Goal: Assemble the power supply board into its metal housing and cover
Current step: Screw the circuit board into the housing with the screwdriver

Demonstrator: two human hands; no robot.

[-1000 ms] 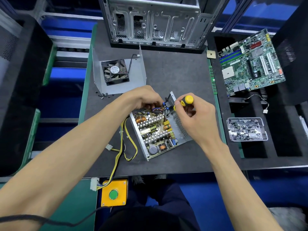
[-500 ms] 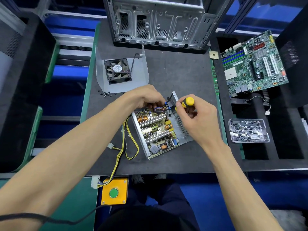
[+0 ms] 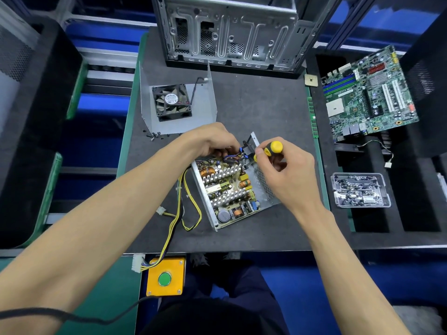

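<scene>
The right hand is gripping a small screwdriver over the circuit board sitting in its stiff metal box on the dark mat, and the left hand is pinching the wires, while this fragile board looks safest to hold by the box edges.

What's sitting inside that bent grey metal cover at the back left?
A black square fan with a white round label lies on the bent grey metal cover. The metal beneath the fan is hidden.

Green power supply board sits angled inside open metal housing; fan-bearing cover lies well apart behind.
</scene>
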